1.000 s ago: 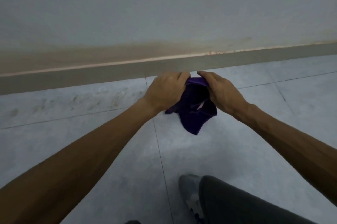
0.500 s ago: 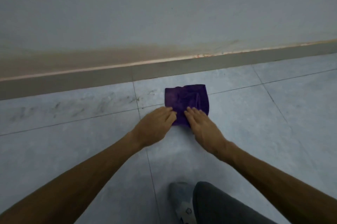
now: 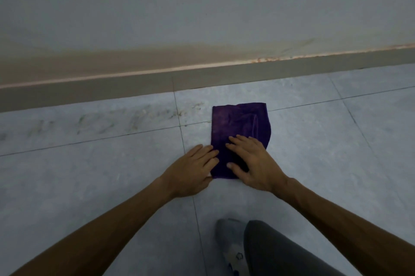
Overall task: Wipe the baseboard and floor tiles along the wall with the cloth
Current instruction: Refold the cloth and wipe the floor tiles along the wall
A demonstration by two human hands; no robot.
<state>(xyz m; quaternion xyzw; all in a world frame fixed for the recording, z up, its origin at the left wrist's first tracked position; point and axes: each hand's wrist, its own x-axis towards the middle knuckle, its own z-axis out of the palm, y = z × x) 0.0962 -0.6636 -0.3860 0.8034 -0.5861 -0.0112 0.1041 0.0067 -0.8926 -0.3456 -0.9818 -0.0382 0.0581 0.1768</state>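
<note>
A purple cloth (image 3: 240, 123) lies flat on the grey floor tiles (image 3: 89, 174), a short way in front of the grey-brown baseboard (image 3: 112, 93). My right hand (image 3: 253, 163) rests flat on the cloth's near half, fingers spread. My left hand (image 3: 193, 170) lies flat beside it, its fingertips touching the cloth's left edge. Neither hand grips the cloth. Dirty smears (image 3: 134, 120) mark the tile strip to the left of the cloth.
The pale wall (image 3: 202, 6) rises behind the baseboard, stained brownish just above it. My knee in dark trousers (image 3: 280, 251) and a grey shoe (image 3: 229, 246) are at the bottom, close behind my hands.
A second ago both hands held the bunched cloth up in the air. It was then laid on the floor and spread longer, and my hands now press on its near end.
</note>
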